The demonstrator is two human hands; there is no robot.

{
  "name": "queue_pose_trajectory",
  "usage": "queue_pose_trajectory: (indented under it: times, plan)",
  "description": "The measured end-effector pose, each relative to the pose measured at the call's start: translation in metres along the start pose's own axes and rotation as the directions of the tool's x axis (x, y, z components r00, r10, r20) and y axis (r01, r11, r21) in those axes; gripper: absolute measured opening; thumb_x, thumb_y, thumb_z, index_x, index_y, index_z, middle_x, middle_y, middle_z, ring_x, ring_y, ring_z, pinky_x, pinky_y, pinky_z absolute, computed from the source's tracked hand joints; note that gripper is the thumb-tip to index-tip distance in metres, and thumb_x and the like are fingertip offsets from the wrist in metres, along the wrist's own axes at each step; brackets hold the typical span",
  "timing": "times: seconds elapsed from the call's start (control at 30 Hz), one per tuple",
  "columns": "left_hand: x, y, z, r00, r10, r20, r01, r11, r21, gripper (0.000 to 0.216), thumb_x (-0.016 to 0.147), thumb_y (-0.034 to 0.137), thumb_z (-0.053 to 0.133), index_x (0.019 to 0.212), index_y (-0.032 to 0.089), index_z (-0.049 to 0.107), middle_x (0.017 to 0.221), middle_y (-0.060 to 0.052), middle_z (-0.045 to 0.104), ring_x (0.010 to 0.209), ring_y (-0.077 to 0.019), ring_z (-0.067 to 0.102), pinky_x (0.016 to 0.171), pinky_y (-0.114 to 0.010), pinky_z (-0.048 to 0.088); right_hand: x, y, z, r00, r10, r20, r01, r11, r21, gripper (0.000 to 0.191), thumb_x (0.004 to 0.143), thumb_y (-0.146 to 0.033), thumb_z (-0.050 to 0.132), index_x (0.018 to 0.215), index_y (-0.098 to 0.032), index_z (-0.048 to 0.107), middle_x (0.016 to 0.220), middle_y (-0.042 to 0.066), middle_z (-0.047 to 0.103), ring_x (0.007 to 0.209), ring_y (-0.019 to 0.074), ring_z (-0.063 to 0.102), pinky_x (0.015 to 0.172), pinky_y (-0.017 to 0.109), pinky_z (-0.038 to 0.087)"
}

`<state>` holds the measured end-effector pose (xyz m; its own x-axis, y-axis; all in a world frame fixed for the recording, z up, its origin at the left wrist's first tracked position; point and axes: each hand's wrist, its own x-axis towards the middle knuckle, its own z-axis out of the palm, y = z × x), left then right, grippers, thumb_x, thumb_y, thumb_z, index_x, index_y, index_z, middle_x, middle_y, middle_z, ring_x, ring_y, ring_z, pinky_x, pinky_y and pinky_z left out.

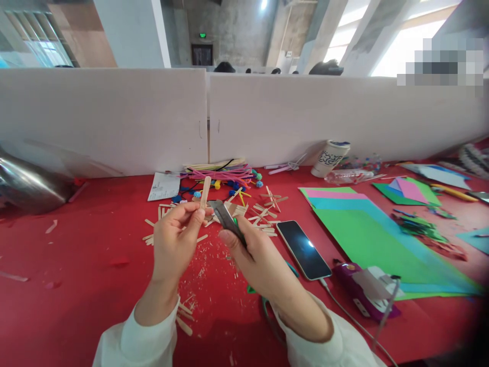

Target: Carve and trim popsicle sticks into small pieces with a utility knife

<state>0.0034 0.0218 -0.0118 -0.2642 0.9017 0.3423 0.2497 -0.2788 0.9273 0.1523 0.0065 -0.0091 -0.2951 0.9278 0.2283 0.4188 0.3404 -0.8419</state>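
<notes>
Between the thumb and fingers of my left hand (pixel 178 234) a wooden craft stick (pixel 205 192) is pinched, pointing upward. My right hand (pixel 254 252) is closed around a dark grey utility knife (pixel 228 220), its blade end angled toward the stick. Whether the blade touches the wood I cannot tell. Loose craft sticks (pixel 263 216) lie scattered on the red table (pixel 126 300) behind and beside both hands. Small wood shavings (pixel 208 267) are spread over the tabletop below them. A few more sticks (pixel 184 326) rest near my left sleeve.
Colourful pipe cleaners (pixel 225 172) are piled against the white partition (pixel 114 117). To the right are a phone (pixel 303 250) with a cable, a purple device (pixel 355 288), green paper sheets (pixel 355 224), a paper cup (pixel 329 159) and a plastic bottle (pixel 346 177). A metal vessel (pixel 30 181) stands at left.
</notes>
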Motion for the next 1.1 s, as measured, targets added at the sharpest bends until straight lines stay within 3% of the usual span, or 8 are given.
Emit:
queue_pose_trajectory:
  times: [0.17, 0.87, 1.1]
  plan:
    - [-0.002, 0.000, -0.002, 0.999, 0.013, -0.032, -0.013, 1.000, 0.022, 0.012, 0.077, 0.029, 0.062, 0.083, 0.019, 0.066, 0.067, 0.000, 0.069, 0.059, -0.0134, 0.066, 0.059, -0.023, 0.054, 0.003, 0.000, 0.002, 1.000, 0.009, 0.028, -0.003, 0.980, -0.199, 0.021, 0.088, -0.035, 0.033, 0.072, -0.024, 0.026, 0.056, -0.004, 0.038, 0.048, 0.0126, 0.035, 0.048, 0.025, 0.025]
    - [-0.004, 0.000, -0.004, 0.995, 0.101, -0.003, -0.100, 0.984, 0.149, 0.018, 0.082, 0.031, 0.060, 0.094, 0.022, 0.068, 0.079, 0.000, 0.072, 0.065, -0.0129, 0.066, 0.060, -0.021, 0.051, 0.003, 0.003, 0.006, 0.998, -0.053, -0.029, 0.043, 0.956, -0.290, 0.019, 0.087, -0.032, 0.035, 0.073, -0.024, 0.025, 0.053, -0.005, 0.039, 0.043, 0.0124, 0.037, 0.044, 0.022, 0.025]
    - [-0.006, 0.000, -0.004, 0.978, 0.209, -0.016, -0.194, 0.932, 0.307, 0.013, 0.083, 0.028, 0.058, 0.089, 0.024, 0.069, 0.075, 0.003, 0.072, 0.065, -0.0123, 0.066, 0.061, -0.020, 0.049, 0.002, 0.005, 0.011, 0.998, -0.046, -0.038, 0.029, 0.929, -0.368, 0.015, 0.088, -0.032, 0.033, 0.077, -0.023, 0.029, 0.054, -0.002, 0.045, 0.043, 0.0143, 0.044, 0.044, 0.022, 0.023]
